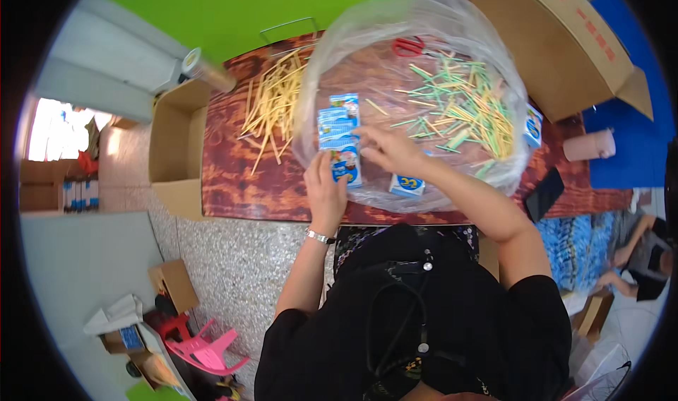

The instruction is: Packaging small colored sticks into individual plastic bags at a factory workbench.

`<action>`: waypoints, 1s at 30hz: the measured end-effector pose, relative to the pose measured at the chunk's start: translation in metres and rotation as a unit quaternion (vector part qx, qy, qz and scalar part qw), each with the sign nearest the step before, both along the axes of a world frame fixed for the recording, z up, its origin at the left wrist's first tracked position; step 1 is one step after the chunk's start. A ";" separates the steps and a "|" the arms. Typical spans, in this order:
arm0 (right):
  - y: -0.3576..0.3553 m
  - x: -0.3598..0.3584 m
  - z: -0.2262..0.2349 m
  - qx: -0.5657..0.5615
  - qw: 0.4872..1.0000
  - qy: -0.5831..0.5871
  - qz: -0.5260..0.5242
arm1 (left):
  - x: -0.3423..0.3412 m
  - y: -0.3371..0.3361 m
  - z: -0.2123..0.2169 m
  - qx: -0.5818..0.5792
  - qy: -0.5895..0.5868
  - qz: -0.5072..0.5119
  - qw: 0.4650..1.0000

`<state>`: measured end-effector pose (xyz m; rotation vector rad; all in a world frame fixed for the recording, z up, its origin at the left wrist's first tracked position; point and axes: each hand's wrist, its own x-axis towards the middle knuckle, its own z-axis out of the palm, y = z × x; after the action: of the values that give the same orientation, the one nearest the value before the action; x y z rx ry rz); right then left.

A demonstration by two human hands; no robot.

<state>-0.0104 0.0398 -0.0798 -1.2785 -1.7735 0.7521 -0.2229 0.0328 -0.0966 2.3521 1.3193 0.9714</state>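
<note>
A column of overlapping blue-and-white printed packets [338, 123] lies on the clear plastic bag, left of its middle. My left hand [326, 195] is at the near end of the column, its fingers and thumb closed on the lowest packet [349, 162]. From the right, my right hand [390, 151] reaches across with fingers apart, the fingertips at the column's right edge. Nothing shows in that hand. Nearer to me, another blue-and-white packet [408, 185] lies on the bag below my right wrist. Green and yellow thin sticks [466, 108] are heaped to the right.
The large clear bag [417, 13] spreads over the red-brown table [233, 189]. Red-handled scissors [408, 46] lie at its far side, yellow sticks [277, 101] to its left. Cardboard boxes [558, 41], a pink cup [590, 146] and a dark phone-like slab [544, 193] are right. Another person [646, 249] is far right.
</note>
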 end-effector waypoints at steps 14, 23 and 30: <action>-0.055 0.087 -0.012 -0.184 0.935 -0.288 -0.089 | 0.088 -0.008 0.005 -0.075 -0.066 -0.176 0.979; -0.078 0.084 0.010 0.071 0.983 -0.135 -0.100 | 0.104 -0.009 -0.004 -0.116 -0.058 -0.194 0.972; -0.096 0.091 0.040 -0.018 0.993 -0.015 -0.113 | 0.114 -0.003 0.008 -0.395 -0.124 -0.265 0.871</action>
<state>0.0810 -0.0566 -0.0393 -1.4931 -1.6100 0.6417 -0.1090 0.0296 -0.0888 1.7087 0.6939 0.4118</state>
